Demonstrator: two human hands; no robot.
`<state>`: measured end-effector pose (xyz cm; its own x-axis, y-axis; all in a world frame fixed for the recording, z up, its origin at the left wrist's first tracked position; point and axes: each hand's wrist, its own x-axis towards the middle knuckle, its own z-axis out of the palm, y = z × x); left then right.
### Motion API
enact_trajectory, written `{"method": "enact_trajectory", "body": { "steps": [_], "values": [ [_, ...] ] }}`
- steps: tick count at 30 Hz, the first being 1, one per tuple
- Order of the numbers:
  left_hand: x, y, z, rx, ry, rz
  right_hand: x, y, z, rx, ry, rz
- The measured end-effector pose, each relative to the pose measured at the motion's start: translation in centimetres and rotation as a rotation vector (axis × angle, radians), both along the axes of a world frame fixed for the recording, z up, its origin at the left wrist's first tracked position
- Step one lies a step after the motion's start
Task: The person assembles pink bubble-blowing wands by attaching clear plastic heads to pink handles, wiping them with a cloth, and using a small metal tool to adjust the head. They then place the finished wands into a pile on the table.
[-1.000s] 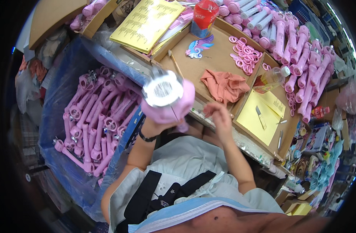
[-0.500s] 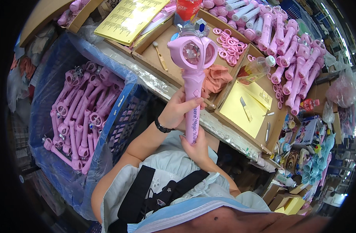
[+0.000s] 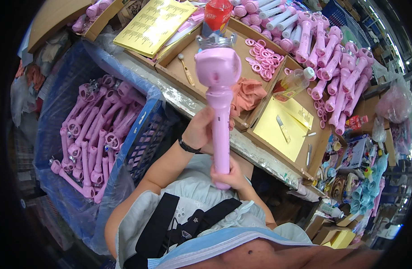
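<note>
A pink toy wand (image 3: 221,107) with a rounded head and a silver crown stands upright in front of me, between both hands. My left hand (image 3: 201,129) is wrapped round the upper part of its handle, just under the head. Lower down, my right hand (image 3: 231,174) grips the handle close to its bottom end. A plain, closed side of the wand's head faces me.
At my left a blue basket (image 3: 145,121) lined with plastic holds several pink wands. Beyond the wand, cardboard trays (image 3: 168,57) on the bench hold pink rings (image 3: 265,58), an orange cloth (image 3: 247,95), a brush, knives and a bottle (image 3: 294,83). More wands (image 3: 345,76) are piled at the right.
The wand has been turned about its long axis: its clear window and printed side faced me before, now a plain side does. It sits slightly lower, and my right hand has shifted down a little.
</note>
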<state>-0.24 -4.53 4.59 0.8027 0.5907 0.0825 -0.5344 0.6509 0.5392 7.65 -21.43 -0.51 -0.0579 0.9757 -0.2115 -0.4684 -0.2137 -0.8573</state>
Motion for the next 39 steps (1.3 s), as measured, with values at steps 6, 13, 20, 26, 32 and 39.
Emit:
{"method": "enact_trajectory", "body": {
  "steps": [6, 13, 20, 26, 32, 39],
  "values": [
    [0.9, 1.4, 1.0, -0.071, 0.007, 0.117, 1.2, 0.0, 0.5, -0.128, 0.609, 0.108],
    [0.0, 4.9, 2.1, -0.001, 0.082, 0.162, -0.4, -0.3, 3.2, 0.007, -0.07, -0.062],
    [1.0, 6.8, 2.5, -0.186, -0.482, 0.015, 0.3, -0.3, 2.5, 0.133, 0.62, -0.022],
    [1.6, 7.5, 3.0, 0.008, -0.186, 0.164, -0.3, -0.6, 1.0, -0.022, 0.971, 0.092],
    [1.4, 7.4, 3.1, 0.172, 0.161, 0.314, -0.4, -0.4, 0.5, -0.119, 1.109, 0.042],
    [1.2, 7.7, 2.9, 0.1, 0.04, 0.218, -0.9, -0.3, 0.9, -0.153, 0.836, -0.157]
  ]
}}
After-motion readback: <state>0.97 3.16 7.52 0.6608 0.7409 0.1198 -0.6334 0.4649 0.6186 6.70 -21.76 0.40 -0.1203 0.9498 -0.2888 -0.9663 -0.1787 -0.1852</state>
